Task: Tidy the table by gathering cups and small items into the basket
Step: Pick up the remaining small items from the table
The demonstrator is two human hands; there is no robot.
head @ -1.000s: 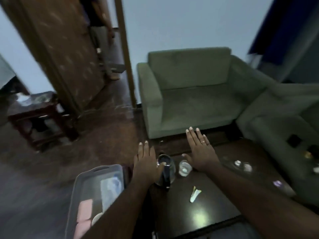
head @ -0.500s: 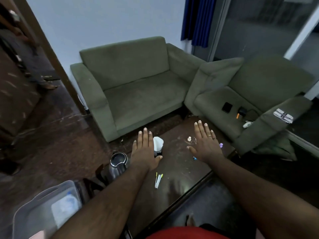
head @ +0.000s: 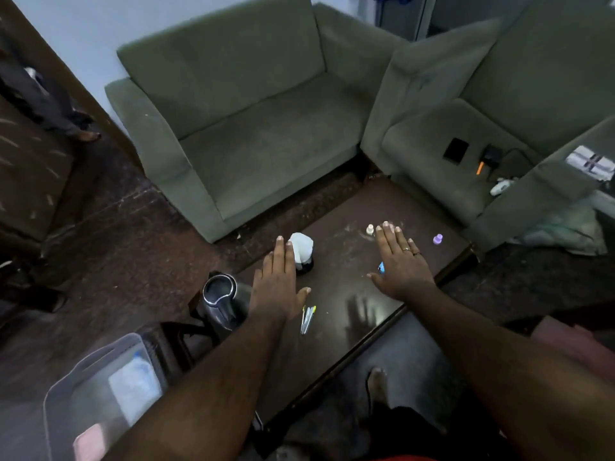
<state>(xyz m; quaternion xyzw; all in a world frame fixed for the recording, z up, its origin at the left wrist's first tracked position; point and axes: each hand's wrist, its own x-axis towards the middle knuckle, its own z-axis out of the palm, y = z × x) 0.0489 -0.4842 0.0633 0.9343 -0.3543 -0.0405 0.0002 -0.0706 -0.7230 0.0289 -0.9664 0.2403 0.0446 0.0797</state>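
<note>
Both hands out flat over the table (head: 352, 207), palms down, fingers straight & together, holding nothing. Left hand (head: 278, 284) hovers just beside the cup (head: 302, 252), a dark round cup w/ crumpled white tissue stuffed in its top; can't tell if fingers touch it. Right hand (head: 397, 264) has two rings; a small blue item (head: 381, 267) peeks out by its thumb side. Table is dark, glossy wood, scuffed w/ pale dusty smears, and reflects the right hand. Near the left thumb lie slim pens (head: 307, 319), yellow-green tipped. A tiny white bottle (head: 369, 229) sits at the right fingertips, a lilac one (head: 438, 239) farther right. Shiny steel kettle (head: 221, 302), round open mouth, stands at the table's left end. Basket (head: 66, 394), translucent grey plastic w/ rounded corners, is on the floor bottom-left, w/ soft pale & pink stuff inside. Green fabric sofas (head: 253, 128) behind.

Vs half a sec ago: hands in much the same pose, view tipped lower & nearer, so the curtain is nearly out of view up top.
</note>
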